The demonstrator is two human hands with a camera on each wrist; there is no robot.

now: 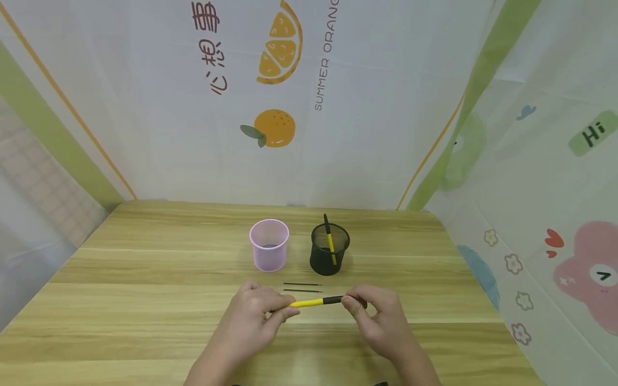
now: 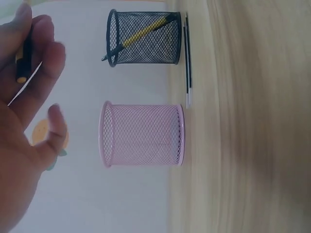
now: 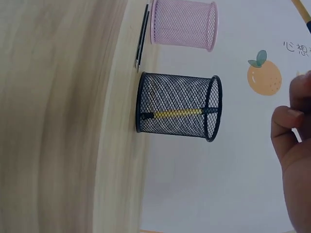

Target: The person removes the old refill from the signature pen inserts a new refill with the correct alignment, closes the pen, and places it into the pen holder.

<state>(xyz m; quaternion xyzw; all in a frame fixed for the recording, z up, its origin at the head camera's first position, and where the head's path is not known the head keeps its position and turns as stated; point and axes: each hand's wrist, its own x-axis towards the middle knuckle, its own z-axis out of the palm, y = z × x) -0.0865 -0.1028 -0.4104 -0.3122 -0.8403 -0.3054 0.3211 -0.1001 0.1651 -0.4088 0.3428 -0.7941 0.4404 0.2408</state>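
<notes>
Between both hands a yellow and black pen [image 1: 309, 303] is held level above the table. My left hand [image 1: 258, 316] pinches its yellow end between thumb and fingers; in the left wrist view the pen's black end [image 2: 23, 63] pokes out of that grip. My right hand [image 1: 381, 319] pinches the black part at the other end, its thumb and forefinger covering the tip. Just beyond the pen, two thin dark pen refills [image 1: 302, 290] lie side by side on the table, parallel to it.
A pink mesh pen holder [image 1: 269, 260] stands behind the refills. To its right is a black mesh pen holder [image 1: 325, 262] with another yellow and black pen [image 1: 330, 241] leaning inside. A printed white cloth [image 1: 362, 134] hangs behind the wooden table [image 1: 145, 279].
</notes>
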